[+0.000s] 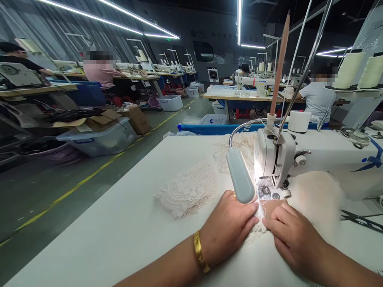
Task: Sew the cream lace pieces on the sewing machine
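Just in front of the needle area of a white sewing machine (317, 149), my two hands meet over a small piece of lace fabric (259, 228). My left hand (229, 225) pinches its left edge between thumb and fingers. On the other side, my right hand (295, 235) is closed on the piece, where a tan patch of fabric (271, 207) shows beside the white lace. A grey lamp (241, 175) on a bent metal neck lights the spot and hides part of my left fingers. Further left on the table lies a folded lace piece (191, 189).
Black scissors (362, 220) lie at the right, beside sheer pale fabric (318, 199). More lace (236, 149) rests behind the lamp. A pencil (280, 63) stands upright on the machine. Beyond the white table (125, 199), co-workers sit at other machines, with plastic bins (101, 137) along the aisle.
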`<state>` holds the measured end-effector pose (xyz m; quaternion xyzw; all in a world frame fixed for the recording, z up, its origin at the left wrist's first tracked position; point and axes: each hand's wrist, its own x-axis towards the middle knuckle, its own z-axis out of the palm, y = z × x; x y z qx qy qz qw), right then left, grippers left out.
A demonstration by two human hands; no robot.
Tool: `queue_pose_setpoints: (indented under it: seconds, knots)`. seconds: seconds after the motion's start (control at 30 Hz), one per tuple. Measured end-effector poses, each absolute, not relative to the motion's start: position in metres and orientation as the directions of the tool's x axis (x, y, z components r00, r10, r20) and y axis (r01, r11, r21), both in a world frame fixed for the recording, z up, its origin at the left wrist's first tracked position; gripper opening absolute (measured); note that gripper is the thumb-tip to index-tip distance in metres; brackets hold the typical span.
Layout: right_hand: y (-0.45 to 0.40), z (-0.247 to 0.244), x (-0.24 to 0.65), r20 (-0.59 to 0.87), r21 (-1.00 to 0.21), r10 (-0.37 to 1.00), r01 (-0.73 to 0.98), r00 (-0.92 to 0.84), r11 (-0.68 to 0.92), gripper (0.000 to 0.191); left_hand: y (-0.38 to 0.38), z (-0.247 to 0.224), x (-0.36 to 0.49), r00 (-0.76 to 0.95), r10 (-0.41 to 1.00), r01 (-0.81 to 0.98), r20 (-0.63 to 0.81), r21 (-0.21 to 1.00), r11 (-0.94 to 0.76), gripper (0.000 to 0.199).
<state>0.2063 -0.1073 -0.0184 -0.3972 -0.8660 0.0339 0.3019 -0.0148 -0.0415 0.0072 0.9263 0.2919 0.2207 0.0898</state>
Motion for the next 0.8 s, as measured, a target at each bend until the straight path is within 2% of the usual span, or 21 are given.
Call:
queue_pose_setpoints:
  seconds: [0.43, 0.8]
  knots:
    - [-0.105, -0.022, 0.205, 0.506, -0.289, 0.712, 0.683, -0.487, 0.671, 0.029, -0.035, 0.006, -0.015, 0.724, 0.601, 0.512, 0.339, 0.321, -0.797, 0.012]
    - [-0.1, -0.02, 0.202, 0.523, -0.29, 0.726, 0.707, -0.447, 0.644, 0.033, -0.023, 0.006, -0.011, 0.717, 0.625, 0.534, 0.31, 0.331, -0.778, 0.021]
